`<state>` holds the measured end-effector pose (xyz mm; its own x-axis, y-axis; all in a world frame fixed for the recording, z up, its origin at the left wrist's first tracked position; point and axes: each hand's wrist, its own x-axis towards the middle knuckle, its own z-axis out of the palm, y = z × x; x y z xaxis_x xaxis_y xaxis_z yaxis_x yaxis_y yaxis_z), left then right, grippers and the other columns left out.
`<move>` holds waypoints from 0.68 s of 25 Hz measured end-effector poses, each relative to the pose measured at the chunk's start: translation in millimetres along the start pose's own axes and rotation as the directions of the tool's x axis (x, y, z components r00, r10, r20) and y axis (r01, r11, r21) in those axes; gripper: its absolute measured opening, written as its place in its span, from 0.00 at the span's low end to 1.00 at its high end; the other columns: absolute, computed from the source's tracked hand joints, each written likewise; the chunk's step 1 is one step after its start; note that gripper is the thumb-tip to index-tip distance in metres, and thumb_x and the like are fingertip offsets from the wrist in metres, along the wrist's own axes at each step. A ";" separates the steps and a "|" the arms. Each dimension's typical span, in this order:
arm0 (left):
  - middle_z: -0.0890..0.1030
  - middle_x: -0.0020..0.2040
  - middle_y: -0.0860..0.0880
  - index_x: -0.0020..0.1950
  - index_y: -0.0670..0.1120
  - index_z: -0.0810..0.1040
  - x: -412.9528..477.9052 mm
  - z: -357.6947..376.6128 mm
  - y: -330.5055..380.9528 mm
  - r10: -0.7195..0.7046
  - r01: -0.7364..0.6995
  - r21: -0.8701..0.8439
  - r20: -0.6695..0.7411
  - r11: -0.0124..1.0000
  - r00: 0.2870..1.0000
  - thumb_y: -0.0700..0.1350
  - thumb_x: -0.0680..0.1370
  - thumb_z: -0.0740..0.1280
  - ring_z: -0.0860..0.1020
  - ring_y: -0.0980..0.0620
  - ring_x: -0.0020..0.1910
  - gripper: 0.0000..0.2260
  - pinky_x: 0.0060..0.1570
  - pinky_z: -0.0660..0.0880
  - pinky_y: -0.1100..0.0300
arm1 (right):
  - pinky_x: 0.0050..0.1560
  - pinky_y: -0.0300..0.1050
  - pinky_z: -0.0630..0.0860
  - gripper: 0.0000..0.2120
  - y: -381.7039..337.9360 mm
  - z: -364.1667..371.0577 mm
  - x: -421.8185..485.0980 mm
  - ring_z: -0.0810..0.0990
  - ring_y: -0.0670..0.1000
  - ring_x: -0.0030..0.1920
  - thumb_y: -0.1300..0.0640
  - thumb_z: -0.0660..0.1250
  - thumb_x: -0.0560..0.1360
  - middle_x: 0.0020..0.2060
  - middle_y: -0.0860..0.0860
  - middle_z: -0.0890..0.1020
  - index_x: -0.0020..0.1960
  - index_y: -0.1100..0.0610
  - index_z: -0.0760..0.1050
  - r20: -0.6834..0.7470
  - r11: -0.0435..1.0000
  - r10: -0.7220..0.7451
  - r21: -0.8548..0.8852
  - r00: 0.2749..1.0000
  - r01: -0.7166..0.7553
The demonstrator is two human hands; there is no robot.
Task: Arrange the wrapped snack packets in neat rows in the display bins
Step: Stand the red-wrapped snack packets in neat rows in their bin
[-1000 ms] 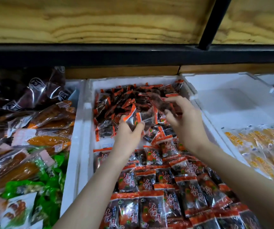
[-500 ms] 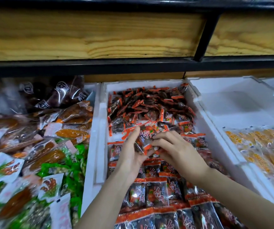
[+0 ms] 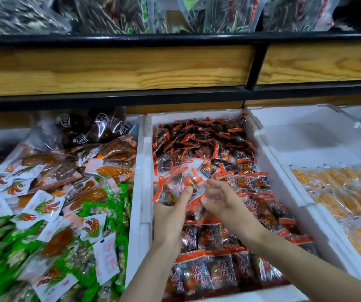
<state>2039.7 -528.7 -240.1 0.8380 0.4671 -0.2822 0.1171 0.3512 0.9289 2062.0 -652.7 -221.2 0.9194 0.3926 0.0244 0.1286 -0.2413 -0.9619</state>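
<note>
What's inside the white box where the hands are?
Red snack packets: neat rows in front, a loose heap at the back. The left hand holds a few. Whatever lies under the packets is hidden.

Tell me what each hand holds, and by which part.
The left hand grips a small bunch of snack packets by their near side, thumb on top. The right hand, fingers loosely spread beside them, plainly holds nothing.

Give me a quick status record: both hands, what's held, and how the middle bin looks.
left hand: grips bunch of red packets over middle bin
right hand: open, beside the bunch, holding nothing
near half of bin: neat rows
far half of bin: loose heap
right bin: yellow packets
</note>
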 end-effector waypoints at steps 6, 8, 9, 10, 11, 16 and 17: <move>0.75 0.42 0.50 0.57 0.38 0.68 -32.5 -29.0 -9.7 0.077 -0.074 0.024 -0.178 0.997 0.981 0.52 0.72 0.73 0.74 0.54 0.40 0.24 0.48 0.69 0.58 | 0.51 0.37 0.75 0.05 8.7 3.7 -34.0 0.79 0.43 0.45 0.57 0.67 0.76 0.47 0.53 0.81 0.51 0.54 0.74 0.077 0.989 0.138 -0.068 0.988 -0.133; 0.78 0.46 0.48 0.66 0.39 0.68 -44.0 -44.3 -7.2 0.137 -0.131 0.038 -0.232 0.991 0.963 0.51 0.73 0.73 0.76 0.50 0.46 0.27 0.58 0.70 0.55 | 0.49 0.44 0.76 0.08 20.8 7.6 -42.4 0.79 0.53 0.46 0.58 0.67 0.75 0.50 0.61 0.79 0.52 0.59 0.73 0.027 0.977 0.187 -0.108 0.982 -0.183; 0.81 0.51 0.42 0.68 0.36 0.67 -48.2 -52.4 -8.6 0.145 -0.141 0.032 -0.247 0.989 0.958 0.52 0.73 0.73 0.78 0.43 0.51 0.31 0.62 0.70 0.52 | 0.46 0.43 0.77 0.09 24.3 12.4 -45.5 0.79 0.53 0.44 0.58 0.68 0.75 0.49 0.61 0.79 0.52 0.61 0.72 -0.008 0.972 0.203 -0.121 0.979 -0.202; 0.80 0.55 0.35 0.70 0.33 0.66 -52.4 -58.9 -9.3 0.152 -0.150 0.026 -0.262 0.988 0.953 0.53 0.72 0.73 0.77 0.37 0.56 0.35 0.64 0.70 0.47 | 0.43 0.42 0.77 0.09 27.5 18.4 -46.9 0.79 0.52 0.41 0.59 0.69 0.74 0.47 0.61 0.79 0.51 0.62 0.72 -0.030 0.969 0.212 -0.124 0.977 -0.214; 0.78 0.58 0.32 0.70 0.32 0.66 -56.9 -65.3 -8.2 0.168 -0.165 0.033 -0.286 0.986 0.943 0.53 0.72 0.73 0.75 0.34 0.59 0.36 0.64 0.70 0.45 | 0.40 0.41 0.78 0.09 30.1 26.4 -47.6 0.78 0.49 0.38 0.60 0.69 0.73 0.43 0.60 0.79 0.50 0.62 0.72 -0.030 0.966 0.221 -0.128 0.975 -0.223; 0.81 0.49 0.51 0.65 0.42 0.73 -82.1 -89.3 -0.6 0.230 -0.228 0.044 -0.329 0.973 0.916 0.46 0.74 0.73 0.77 0.48 0.51 0.23 0.56 0.68 0.59 | 0.32 0.31 0.73 0.15 42.3 75.9 -54.0 0.73 0.43 0.32 0.63 0.66 0.76 0.30 0.48 0.71 0.60 0.60 0.65 0.008 0.950 0.209 -0.240 0.978 -0.201; 0.82 0.52 0.45 0.65 0.38 0.73 -86.1 -93.5 -1.9 0.218 -0.217 0.039 -0.319 0.975 0.922 0.46 0.73 0.73 0.78 0.46 0.51 0.24 0.55 0.70 0.58 | 0.31 0.31 0.71 0.15 45.2 84.2 -56.0 0.73 0.43 0.32 0.62 0.64 0.77 0.30 0.47 0.71 0.62 0.59 0.64 0.002 0.942 0.192 -0.281 0.981 -0.183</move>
<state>1917.4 -493.7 -240.0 0.6280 0.7666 -0.1341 -0.0472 0.2096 0.9767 1985.0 -610.9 -289.0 0.9263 0.3407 -0.1607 0.0572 -0.5489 -0.8339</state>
